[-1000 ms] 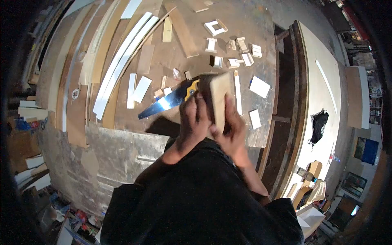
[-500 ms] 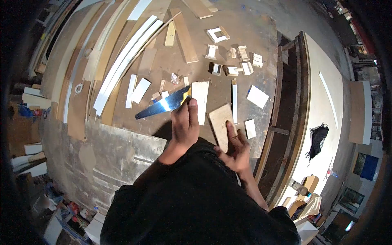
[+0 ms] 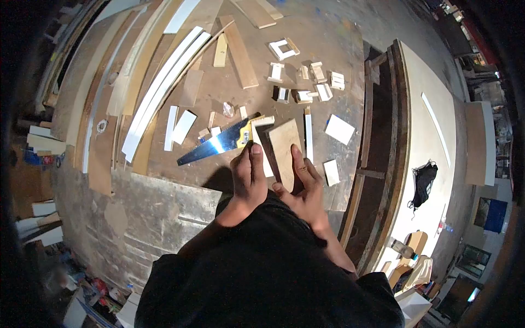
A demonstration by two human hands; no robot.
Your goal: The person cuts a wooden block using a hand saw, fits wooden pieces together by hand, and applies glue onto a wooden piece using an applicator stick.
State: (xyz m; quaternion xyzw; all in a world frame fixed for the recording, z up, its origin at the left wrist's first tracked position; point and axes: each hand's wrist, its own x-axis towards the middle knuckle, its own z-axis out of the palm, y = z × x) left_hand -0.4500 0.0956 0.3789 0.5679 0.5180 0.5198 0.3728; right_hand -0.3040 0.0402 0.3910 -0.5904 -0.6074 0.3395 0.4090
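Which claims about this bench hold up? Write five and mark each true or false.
1. The right hand holds a flat, pale wooden board. True.
2. The saw with a shiny blue blade and yellow handle lies right of that board. False: it lies left of it.
3. A tangled black stringy item lies on the large pale panel. True.
4. The two long white strips lie between the board and the panel. False: they lie on the left, beyond the saw.
5. A small squarish frame lies farther off than the board. True.
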